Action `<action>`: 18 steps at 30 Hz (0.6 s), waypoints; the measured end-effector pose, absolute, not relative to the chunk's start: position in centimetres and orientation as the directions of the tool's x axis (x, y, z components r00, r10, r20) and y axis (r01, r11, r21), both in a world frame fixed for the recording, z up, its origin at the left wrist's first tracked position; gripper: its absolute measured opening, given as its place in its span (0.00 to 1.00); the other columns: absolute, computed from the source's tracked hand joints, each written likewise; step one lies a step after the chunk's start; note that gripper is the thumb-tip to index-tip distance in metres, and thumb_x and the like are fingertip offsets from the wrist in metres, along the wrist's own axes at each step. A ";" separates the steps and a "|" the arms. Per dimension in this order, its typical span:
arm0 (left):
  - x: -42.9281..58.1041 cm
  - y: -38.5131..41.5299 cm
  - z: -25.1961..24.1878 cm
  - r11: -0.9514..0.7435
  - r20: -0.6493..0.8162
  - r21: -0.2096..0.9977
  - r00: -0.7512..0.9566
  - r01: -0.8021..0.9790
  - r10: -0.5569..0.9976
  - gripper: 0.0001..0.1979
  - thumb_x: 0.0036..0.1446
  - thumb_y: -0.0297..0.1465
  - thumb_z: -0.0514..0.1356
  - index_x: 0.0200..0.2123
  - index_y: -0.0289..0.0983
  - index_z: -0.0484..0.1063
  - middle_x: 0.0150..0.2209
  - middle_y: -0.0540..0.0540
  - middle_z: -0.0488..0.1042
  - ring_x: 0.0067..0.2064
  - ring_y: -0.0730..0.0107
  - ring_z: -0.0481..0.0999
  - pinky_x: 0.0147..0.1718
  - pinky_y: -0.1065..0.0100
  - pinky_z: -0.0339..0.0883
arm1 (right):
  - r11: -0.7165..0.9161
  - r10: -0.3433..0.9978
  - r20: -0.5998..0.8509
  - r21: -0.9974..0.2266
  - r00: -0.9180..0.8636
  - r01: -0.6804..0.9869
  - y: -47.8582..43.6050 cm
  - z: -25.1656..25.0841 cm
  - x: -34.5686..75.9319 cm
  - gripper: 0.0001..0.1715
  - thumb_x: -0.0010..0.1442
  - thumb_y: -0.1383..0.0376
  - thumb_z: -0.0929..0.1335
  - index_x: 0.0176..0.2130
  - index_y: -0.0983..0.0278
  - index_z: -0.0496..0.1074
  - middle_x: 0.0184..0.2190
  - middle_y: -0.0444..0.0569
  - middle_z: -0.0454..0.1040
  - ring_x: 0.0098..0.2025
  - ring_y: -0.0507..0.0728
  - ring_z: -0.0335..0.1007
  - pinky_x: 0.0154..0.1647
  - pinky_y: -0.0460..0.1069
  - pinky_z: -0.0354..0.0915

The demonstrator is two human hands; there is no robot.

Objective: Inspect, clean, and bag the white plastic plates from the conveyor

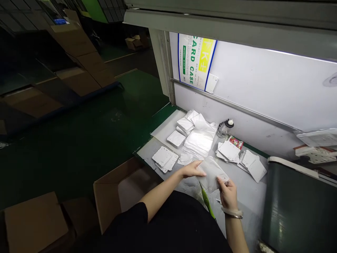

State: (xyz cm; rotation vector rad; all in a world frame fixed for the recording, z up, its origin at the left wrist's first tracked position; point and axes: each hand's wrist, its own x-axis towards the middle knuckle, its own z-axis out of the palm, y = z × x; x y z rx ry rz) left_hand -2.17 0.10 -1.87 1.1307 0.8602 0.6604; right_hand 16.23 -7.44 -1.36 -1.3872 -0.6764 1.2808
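A translucent plastic bag (211,173) is stretched between my two hands above the table. My left hand (192,169) is closed on its left edge, thumb on top. At the lower right corner my right hand (228,192) pinches it between thumb and fingers. Whether a plate lies inside the bag I cannot tell. Just beyond lies a pile of clear plastic bags (198,143). White plates (165,159) are stacked left of my hands, with more white plates (228,151) to the right. A green-handled tool (207,202) lies below the bag, partly hidden.
Bagged white plates (185,124) sit at the back left of the table (246,191). A clear bottle (223,129) stands by the wall. Another plate stack (252,164) is farther right, beside a dark green machine belt (300,207). An open cardboard box (105,200) adjoins the table's left edge.
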 end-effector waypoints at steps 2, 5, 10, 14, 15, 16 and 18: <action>-3.1 1.2 -3.0 0.362 -0.286 0.931 0.537 -0.039 0.794 0.30 0.37 0.37 0.72 0.46 0.33 0.73 0.39 0.42 0.77 0.43 0.57 0.76 0.43 0.58 0.70 | -0.296 0.901 -0.352 -0.926 0.252 -0.235 -7.2 -1.1 15.7 0.25 0.43 0.53 0.76 0.37 0.66 0.72 0.31 0.49 0.79 0.35 0.59 0.75 0.36 0.52 0.71; -5.5 4.4 -5.0 0.419 -0.370 0.906 0.387 -0.049 0.845 0.28 0.41 0.32 0.71 0.48 0.33 0.71 0.42 0.40 0.77 0.43 0.60 0.76 0.43 0.60 0.71 | -0.307 0.877 -0.382 -0.912 0.292 -0.272 -7.3 -0.8 16.0 0.24 0.43 0.55 0.77 0.35 0.65 0.70 0.25 0.45 0.78 0.22 0.53 0.72 0.29 0.49 0.70; -12.7 12.0 -7.3 0.478 -0.476 0.877 -0.045 0.056 0.878 0.18 0.61 0.36 0.57 0.51 0.35 0.66 0.50 0.41 0.70 0.46 0.63 0.73 0.43 0.57 0.71 | -0.364 0.818 -0.468 -0.871 0.335 -0.329 -9.4 -1.9 20.4 0.24 0.44 0.56 0.77 0.36 0.65 0.69 0.25 0.46 0.78 0.27 0.54 0.75 0.31 0.47 0.71; -16.6 16.3 -8.4 0.546 -0.521 0.807 -0.165 0.224 0.838 0.17 0.61 0.36 0.57 0.50 0.34 0.67 0.48 0.42 0.71 0.44 0.65 0.74 0.42 0.58 0.72 | -0.454 0.737 -0.591 -0.792 0.328 -0.409 -11.6 -3.8 23.1 0.23 0.44 0.55 0.77 0.35 0.64 0.69 0.25 0.44 0.78 0.28 0.53 0.74 0.32 0.46 0.72; -17.0 17.0 -8.7 0.555 -0.527 0.785 -0.173 0.275 0.832 0.16 0.61 0.36 0.57 0.50 0.34 0.67 0.47 0.42 0.71 0.44 0.65 0.74 0.41 0.58 0.72 | -0.460 0.722 -0.609 -0.776 0.327 -0.431 -12.0 -4.2 23.4 0.23 0.44 0.55 0.77 0.34 0.64 0.69 0.25 0.44 0.78 0.28 0.52 0.74 0.32 0.46 0.72; -17.2 17.6 -9.1 0.555 -0.526 0.764 -0.181 0.328 0.831 0.16 0.61 0.36 0.57 0.50 0.34 0.67 0.47 0.42 0.71 0.44 0.65 0.74 0.42 0.58 0.72 | -0.464 0.712 -0.625 -0.761 0.320 -0.452 -12.4 -4.6 23.4 0.23 0.44 0.56 0.77 0.34 0.64 0.69 0.26 0.44 0.78 0.28 0.52 0.74 0.32 0.46 0.72; -17.1 18.3 -9.8 0.531 -0.497 0.723 -0.201 0.443 0.844 0.17 0.61 0.36 0.57 0.50 0.34 0.67 0.49 0.42 0.70 0.47 0.62 0.73 0.45 0.56 0.70 | -0.468 0.699 -0.647 -0.736 0.305 -0.489 -13.0 -5.3 23.3 0.23 0.43 0.56 0.77 0.34 0.63 0.69 0.26 0.43 0.78 0.28 0.52 0.74 0.32 0.46 0.72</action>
